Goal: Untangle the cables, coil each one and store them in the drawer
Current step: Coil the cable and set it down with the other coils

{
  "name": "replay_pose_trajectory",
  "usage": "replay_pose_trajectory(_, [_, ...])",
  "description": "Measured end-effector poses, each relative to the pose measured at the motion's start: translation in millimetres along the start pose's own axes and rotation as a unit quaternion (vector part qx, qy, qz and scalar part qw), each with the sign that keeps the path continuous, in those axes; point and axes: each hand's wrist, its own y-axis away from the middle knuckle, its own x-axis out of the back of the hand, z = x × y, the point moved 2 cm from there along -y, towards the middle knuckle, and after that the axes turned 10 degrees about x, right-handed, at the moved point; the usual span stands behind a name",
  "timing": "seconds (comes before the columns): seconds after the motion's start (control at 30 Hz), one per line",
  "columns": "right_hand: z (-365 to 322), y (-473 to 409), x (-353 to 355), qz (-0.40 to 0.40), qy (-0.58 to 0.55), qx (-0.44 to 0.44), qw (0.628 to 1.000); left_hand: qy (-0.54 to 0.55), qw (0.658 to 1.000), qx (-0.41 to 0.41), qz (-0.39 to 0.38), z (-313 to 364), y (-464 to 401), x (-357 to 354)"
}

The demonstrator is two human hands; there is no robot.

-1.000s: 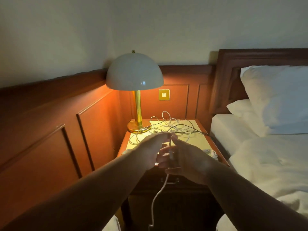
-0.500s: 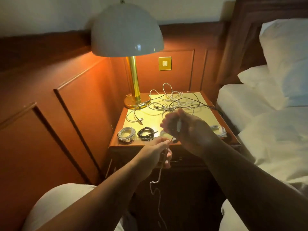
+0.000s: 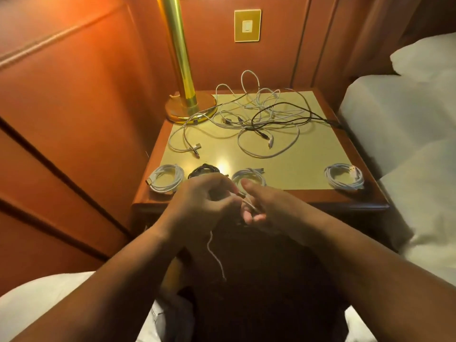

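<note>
My left hand (image 3: 199,203) and my right hand (image 3: 261,206) meet just in front of the nightstand (image 3: 308,166), both pinching one thin white cable (image 3: 216,257) whose free end dangles below them. A tangle of white and black cables (image 3: 261,119) lies at the back of the nightstand top. Along the front edge sit coiled cables: a white one at the left (image 3: 166,178), a black one (image 3: 203,169) partly hidden by my left hand, a white one (image 3: 249,177) behind my fingers, and a white one at the right (image 3: 344,178). The drawer front is hidden behind my arms.
A brass lamp (image 3: 187,104) stands at the nightstand's back left corner, its base touching the tangle. Wood wall panelling (image 3: 74,119) rises at the left with a brass switch plate (image 3: 247,25) behind. A bed with white linen (image 3: 407,134) lies at the right.
The view tilted down and closer to the nightstand. My hands came down to its front edge and drew together on the white cable; less of it hangs below.
</note>
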Motion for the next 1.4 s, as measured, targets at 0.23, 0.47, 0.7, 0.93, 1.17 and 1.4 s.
replay_pose_trajectory(0.23, [8.7, -9.7, 4.7, -0.165, -0.426, 0.013, 0.889, 0.356, 0.906, 0.170, -0.149, -0.2, -1.8, -25.6])
replay_pose_trajectory(0.47, [8.4, 1.0, -18.1, -0.165, -0.470, 0.012, 0.867, 0.448, 0.854, 0.193, -0.180, 7.1, 18.5, -34.7])
replay_pose_trajectory(0.7, [0.7, 19.5, -21.5, -0.142, -0.516, 0.083, 0.841, 0.512, 0.833, 0.164, -0.127, 3.3, 26.3, -41.2])
replay_pose_trajectory(0.93, [-10.8, 24.5, 10.6, 0.124, -0.454, 0.228, 0.852, 0.282, 0.906, 0.184, -0.256, 12.2, 33.4, -45.5])
replay_pose_trajectory(1.17, [11.1, 22.7, 11.2, 0.090, 0.375, 0.268, 0.883, 0.138, 0.953, 0.152, -0.225, 8.6, 25.3, -45.4])
replay_pose_trajectory(1.4, [7.4, 17.8, 1.1, 0.046, 0.303, 0.051, 0.950, -0.045, 0.993, 0.029, -0.102, 8.6, 16.7, -26.1])
